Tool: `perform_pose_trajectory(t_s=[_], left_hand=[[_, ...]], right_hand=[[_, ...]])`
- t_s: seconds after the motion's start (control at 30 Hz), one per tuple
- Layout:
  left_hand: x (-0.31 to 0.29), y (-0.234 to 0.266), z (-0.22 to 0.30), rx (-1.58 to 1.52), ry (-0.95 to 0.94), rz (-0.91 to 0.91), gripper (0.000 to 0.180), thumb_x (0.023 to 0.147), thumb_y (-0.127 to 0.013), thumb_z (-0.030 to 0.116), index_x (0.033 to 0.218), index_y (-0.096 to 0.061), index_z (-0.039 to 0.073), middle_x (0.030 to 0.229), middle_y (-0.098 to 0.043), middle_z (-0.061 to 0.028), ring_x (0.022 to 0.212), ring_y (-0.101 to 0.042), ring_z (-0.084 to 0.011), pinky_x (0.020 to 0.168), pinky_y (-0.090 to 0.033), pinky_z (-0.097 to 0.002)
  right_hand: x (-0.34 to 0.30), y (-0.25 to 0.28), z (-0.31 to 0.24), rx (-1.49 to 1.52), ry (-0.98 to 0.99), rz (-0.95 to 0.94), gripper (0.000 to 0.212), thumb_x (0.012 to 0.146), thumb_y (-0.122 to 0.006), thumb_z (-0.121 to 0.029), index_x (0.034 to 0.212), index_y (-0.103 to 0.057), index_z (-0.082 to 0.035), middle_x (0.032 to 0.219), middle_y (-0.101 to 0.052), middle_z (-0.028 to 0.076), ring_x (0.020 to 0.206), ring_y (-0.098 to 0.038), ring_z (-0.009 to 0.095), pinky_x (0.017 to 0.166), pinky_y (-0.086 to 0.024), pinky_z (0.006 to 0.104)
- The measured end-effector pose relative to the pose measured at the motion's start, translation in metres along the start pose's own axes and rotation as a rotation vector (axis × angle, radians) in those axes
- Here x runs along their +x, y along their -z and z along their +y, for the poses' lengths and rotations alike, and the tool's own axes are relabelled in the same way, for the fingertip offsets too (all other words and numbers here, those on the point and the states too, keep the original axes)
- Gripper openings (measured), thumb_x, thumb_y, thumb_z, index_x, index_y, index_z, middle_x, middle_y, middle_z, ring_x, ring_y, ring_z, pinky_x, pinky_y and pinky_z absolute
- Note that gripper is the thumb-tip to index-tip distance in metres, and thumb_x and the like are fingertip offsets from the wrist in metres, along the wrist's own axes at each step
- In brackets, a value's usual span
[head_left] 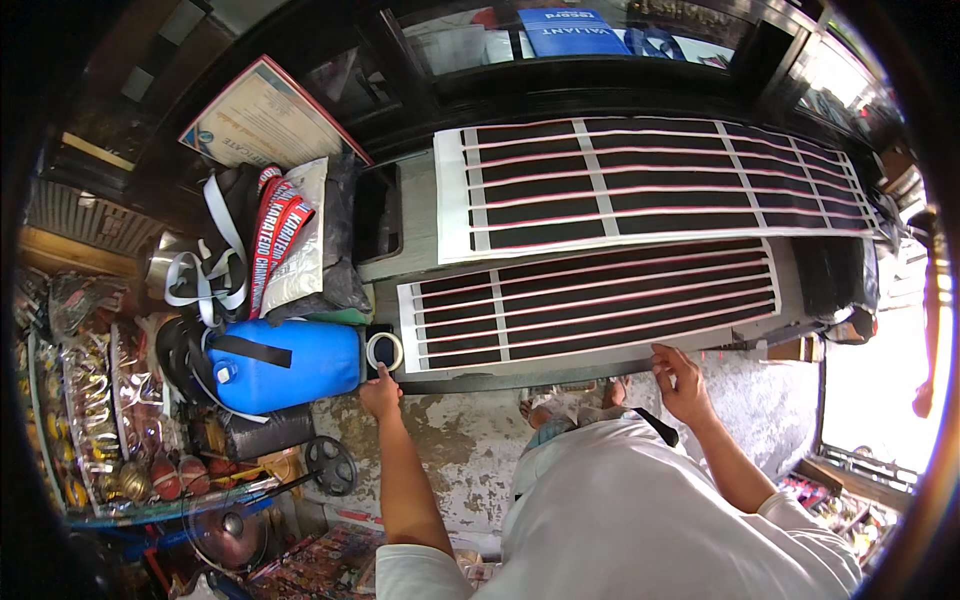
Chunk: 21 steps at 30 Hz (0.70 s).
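At the near left end of the counter, my left hand (380, 396) has its fingertips at the near rim of a pale roll of tape (399, 352), seemingly pinching it. Beyond my right hand (682, 385), which hovers by the counter's front edge with fingers loosely bent and apart, lies a white sheet (406, 318) printed with long black strips edged in red. A larger sheet of the same kind (452, 195) is spread behind it. My right hand holds nothing that I can see.
Left of the tape stands a blue jerrycan (300, 365). Behind it are red lettered ribbons (275, 225), a plastic-wrapped bundle (305, 225) and a framed certificate (265, 115). A black wrapped bundle (835, 270) sits at the grey counter's (480, 381) right end. Packaged goods (100, 400) hang at left.
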<state>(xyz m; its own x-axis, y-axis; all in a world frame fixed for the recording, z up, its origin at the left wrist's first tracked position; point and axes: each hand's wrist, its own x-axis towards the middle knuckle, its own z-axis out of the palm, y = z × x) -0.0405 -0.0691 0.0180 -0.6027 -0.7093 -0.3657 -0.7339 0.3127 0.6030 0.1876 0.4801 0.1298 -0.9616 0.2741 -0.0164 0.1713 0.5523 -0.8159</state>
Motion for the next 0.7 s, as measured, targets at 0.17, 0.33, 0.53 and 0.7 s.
perform_pose_trajectory(t_s=[0.17,0.33,0.53,0.7], left_hand=[[0.015,-0.004,0.012,-0.056,0.054,-0.116,0.036,0.105,-0.075,0.023,0.088,-0.065,-0.007,0.071,-0.073,-0.0165,0.053,-0.069,-0.0203,0.042,-0.052,-0.0327],[0.003,0.013,0.015,-0.378,-0.034,-0.045,0.03,0.102,-0.075,0.018,0.09,-0.062,-0.006,0.074,-0.073,-0.0195,0.054,-0.07,-0.0223,0.044,-0.058,-0.0318],[-0.076,0.044,-0.011,-0.551,-0.431,-0.213,0.016,0.104,-0.07,0.007,0.105,-0.055,0.001,0.085,-0.07,-0.0098,0.078,-0.076,-0.0207,0.061,-0.061,-0.0297],[-0.213,0.019,-0.005,-0.687,-0.318,-0.704,0.02,0.105,-0.073,0.004,0.107,-0.053,0.004,0.089,-0.068,-0.005,0.08,-0.071,-0.0137,0.069,-0.059,-0.0275]], right_hand=[[-0.042,-0.027,-0.025,-0.045,-0.042,-0.063,0.037,0.095,-0.066,0.002,0.131,-0.068,0.001,0.11,-0.073,0.021,0.096,-0.076,0.034,0.084,-0.061,0.0415],[-0.083,-0.046,-0.035,-0.026,-0.096,-0.13,0.033,0.096,-0.064,0.002,0.129,-0.069,0.001,0.11,-0.075,0.02,0.099,-0.076,0.035,0.084,-0.061,0.0428],[-0.093,-0.063,-0.022,-0.007,-0.087,-0.276,0.023,0.1,-0.071,-0.007,0.122,-0.074,-0.002,0.106,-0.077,0.021,0.095,-0.078,0.036,0.084,-0.061,0.0436],[-0.065,-0.06,-0.021,0.086,-0.106,-0.422,0.032,0.1,-0.076,-0.011,0.131,-0.072,-0.005,0.11,-0.078,0.019,0.096,-0.078,0.031,0.083,-0.061,0.0412]])
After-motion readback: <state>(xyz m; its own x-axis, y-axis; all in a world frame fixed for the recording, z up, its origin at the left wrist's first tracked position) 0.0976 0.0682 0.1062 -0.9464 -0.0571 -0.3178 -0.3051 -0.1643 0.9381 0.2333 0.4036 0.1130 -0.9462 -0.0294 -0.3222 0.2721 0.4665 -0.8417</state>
